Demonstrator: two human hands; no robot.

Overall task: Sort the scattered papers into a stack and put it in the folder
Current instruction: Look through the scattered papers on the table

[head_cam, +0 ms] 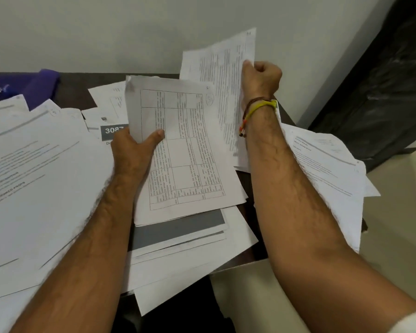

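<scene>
My left hand (132, 150) grips a thin stack of papers (185, 152) by its left edge, thumb on the top sheet, which is printed with a table. My right hand (262, 78) pinches a single sheet of dense text (223, 75) and holds it raised and tilted, above and to the right of the stack. Loose papers cover the dark table: a large spread at the left (39, 169), more under the stack (183, 241) and a pile at the right (327, 169). A purple folder (41, 85) lies at the far left edge of the table.
The table (75, 90) stands against a pale wall (106, 32). A dark door or cabinet (382, 92) stands at the right, with light floor (394, 224) below it. A sheet with a grey band reading "308" (111, 131) lies behind my left hand.
</scene>
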